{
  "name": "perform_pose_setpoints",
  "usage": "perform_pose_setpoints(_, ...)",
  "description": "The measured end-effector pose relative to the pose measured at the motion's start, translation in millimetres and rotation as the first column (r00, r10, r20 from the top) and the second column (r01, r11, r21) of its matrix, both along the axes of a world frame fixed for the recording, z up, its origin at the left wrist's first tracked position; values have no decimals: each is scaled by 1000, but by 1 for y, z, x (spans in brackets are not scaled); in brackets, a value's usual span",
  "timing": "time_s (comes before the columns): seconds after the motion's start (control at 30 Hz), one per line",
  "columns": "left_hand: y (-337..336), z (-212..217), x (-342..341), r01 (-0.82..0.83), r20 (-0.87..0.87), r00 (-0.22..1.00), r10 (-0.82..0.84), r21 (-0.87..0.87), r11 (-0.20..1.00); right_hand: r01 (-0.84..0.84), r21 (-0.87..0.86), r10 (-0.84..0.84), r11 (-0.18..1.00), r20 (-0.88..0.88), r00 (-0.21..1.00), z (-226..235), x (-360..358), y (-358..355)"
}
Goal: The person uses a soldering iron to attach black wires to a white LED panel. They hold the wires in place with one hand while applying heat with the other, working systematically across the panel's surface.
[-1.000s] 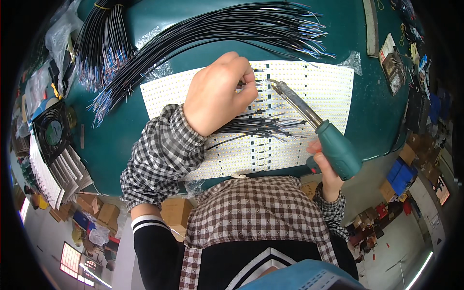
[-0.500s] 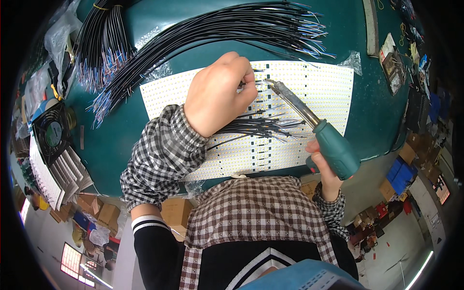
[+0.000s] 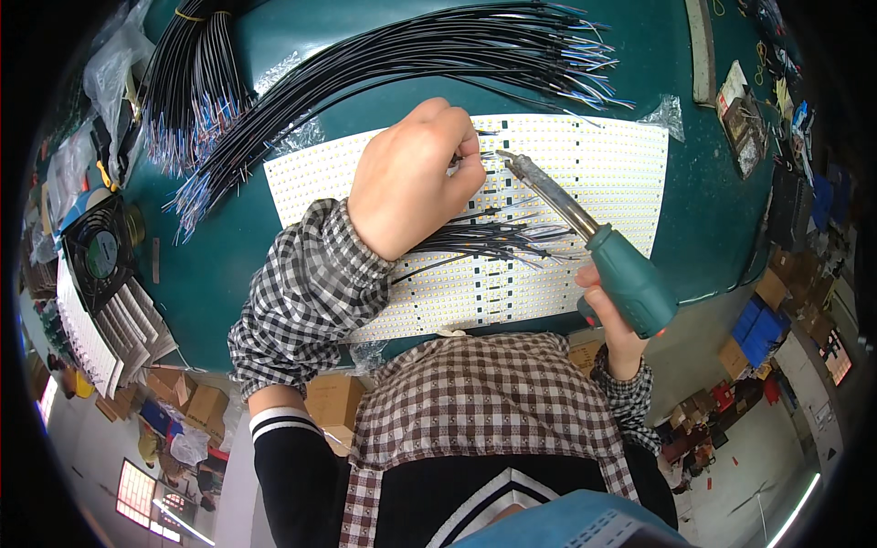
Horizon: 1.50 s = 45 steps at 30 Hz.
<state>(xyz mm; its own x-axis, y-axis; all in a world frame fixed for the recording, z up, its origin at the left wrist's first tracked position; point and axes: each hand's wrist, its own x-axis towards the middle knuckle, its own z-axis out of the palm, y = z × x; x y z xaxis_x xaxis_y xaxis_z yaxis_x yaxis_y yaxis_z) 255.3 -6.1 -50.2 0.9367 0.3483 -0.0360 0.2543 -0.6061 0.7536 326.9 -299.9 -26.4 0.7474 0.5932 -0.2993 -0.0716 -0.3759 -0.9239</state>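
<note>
A white LED circuit board panel, dotted with rows of small yellowish LEDs, lies on the green table. My left hand is closed over its upper middle, pinching a thin cable whose stripped ends point right; most of that cable is hidden by the fingers. My right hand grips a green-handled soldering iron. Its tip reaches the board just right of my left fingertips, by the wire ends; whether it touches them I cannot tell. Several short black cables lie across the board below my left hand.
A long bundle of black cables curves behind the board, beside a tied bundle at the far left. A black fan sits on the left over stacked white boards. A blackened tray lies at the right.
The soldering iron has shifted slightly left, bringing its tip closer to my left fingertips. My left hand stays in place.
</note>
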Motion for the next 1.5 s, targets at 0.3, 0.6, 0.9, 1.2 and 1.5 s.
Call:
perform_pose_setpoints(0.3, 1, 1, -1, 6, -9, 1000, -6, -11, 1000, 40, 9, -40, 999, 2, 999, -3, -1, -6)
perform_pose_setpoints(0.6, 3, 6, -4, 58, 54, 997, -54, -74, 996, 123, 63, -117, 990, -95, 989, 2, -4, -2)
perform_pose_setpoints(0.9, 2, -4, -3, 105, 92, 989, -112, 74, 992, 145, 61, -136, 988, -132, 982, 4, -1, -1)
perform_pose_setpoints(1.2, -7, -7, 2, 20, 80, 996, -28, 92, 996, 194, 77, -179, 978, -168, 969, 4, -3, -1)
perform_pose_setpoints(1.5, -5, -5, 4, 3, 71, 997, -4, 13, 1000, 164, 65, -157, 984, -97, 983, 2, -5, -6)
